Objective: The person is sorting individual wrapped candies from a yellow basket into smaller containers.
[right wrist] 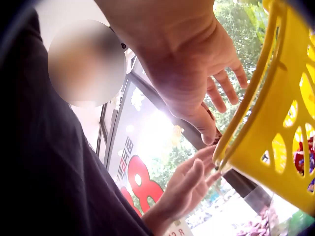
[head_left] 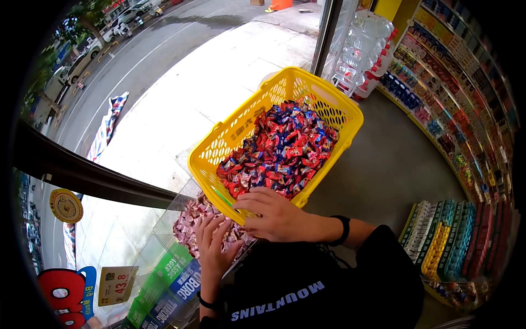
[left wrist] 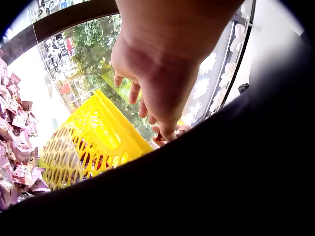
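In middle of scene: yellow basket, placed diagonally, w/ big heap of red & blue wrapped candies inside. R hand at near rim of basket, fingers pointing to left, slightly bent; in right wrist view, small dark red thing just beside thumb, but cannot tell if pinched or only behind. L hand just beside near left corner of basket, over pink candies; fingers spread wide, nothing seen in grasp. Contact of fingertips w/ candies: cannot tell. Pink candies in clear box, left of basket.

Black band on right wrist, dark shirt w/ letters "MOUNTAINS" at near side. Near left: green & blue cartons, price card w/ "43.8". Far left, outside: pavement, road w/ parked cars. Far right: stack of lg. bottles w/ red caps, then long shelves of goods. Near right: rows of packets, diff. colours.
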A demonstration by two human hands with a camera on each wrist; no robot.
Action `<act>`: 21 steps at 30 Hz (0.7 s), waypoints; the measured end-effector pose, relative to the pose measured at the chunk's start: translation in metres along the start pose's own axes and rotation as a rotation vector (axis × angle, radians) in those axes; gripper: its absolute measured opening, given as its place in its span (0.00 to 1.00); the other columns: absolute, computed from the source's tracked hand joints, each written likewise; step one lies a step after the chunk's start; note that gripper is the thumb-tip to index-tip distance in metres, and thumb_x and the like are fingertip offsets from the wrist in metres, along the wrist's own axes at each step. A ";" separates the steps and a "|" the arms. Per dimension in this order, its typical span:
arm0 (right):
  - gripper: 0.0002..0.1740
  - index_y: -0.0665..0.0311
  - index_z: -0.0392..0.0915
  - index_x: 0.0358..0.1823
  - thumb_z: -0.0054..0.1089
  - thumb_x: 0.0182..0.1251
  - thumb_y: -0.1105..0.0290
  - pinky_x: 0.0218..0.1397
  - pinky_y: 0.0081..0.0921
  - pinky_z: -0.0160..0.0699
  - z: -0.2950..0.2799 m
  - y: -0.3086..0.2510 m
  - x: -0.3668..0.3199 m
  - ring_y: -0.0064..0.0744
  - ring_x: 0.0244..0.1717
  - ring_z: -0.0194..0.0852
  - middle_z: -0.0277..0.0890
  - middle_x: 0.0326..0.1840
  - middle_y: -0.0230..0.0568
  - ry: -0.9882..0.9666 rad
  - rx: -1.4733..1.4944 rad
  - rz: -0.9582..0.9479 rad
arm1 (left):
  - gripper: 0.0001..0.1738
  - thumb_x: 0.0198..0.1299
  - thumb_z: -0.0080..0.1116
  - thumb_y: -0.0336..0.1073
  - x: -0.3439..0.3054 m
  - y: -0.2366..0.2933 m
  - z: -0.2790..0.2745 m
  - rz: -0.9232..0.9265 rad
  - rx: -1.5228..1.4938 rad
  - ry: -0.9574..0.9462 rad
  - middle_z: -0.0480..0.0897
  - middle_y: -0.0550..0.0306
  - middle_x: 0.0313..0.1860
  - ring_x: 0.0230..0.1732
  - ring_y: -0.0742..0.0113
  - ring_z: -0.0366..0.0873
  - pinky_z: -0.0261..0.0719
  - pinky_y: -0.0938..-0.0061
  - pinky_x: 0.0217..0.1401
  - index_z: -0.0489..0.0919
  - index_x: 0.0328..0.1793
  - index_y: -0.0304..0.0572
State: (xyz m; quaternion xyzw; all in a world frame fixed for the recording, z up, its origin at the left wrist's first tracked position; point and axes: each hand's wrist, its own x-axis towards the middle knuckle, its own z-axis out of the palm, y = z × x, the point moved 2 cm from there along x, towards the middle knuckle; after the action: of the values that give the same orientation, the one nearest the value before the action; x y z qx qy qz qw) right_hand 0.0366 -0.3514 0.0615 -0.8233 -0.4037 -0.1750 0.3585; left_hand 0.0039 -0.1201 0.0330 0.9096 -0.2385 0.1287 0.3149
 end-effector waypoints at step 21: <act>0.15 0.52 0.89 0.50 0.81 0.64 0.61 0.79 0.51 0.70 0.018 0.011 -0.004 0.47 0.71 0.78 0.80 0.68 0.42 -0.127 0.084 -0.062 | 0.12 0.51 0.83 0.34 -0.031 -0.006 0.006 0.022 0.161 0.131 0.88 0.63 0.61 0.73 0.49 0.79 0.64 0.37 0.85 0.90 0.41 0.50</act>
State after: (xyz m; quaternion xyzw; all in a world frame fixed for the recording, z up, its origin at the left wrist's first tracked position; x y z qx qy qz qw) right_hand 0.0427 -0.3451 0.0425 -0.8041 -0.4578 -0.1163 0.3609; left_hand -0.0194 -0.1091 0.0134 0.9189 -0.2162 0.2102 0.2545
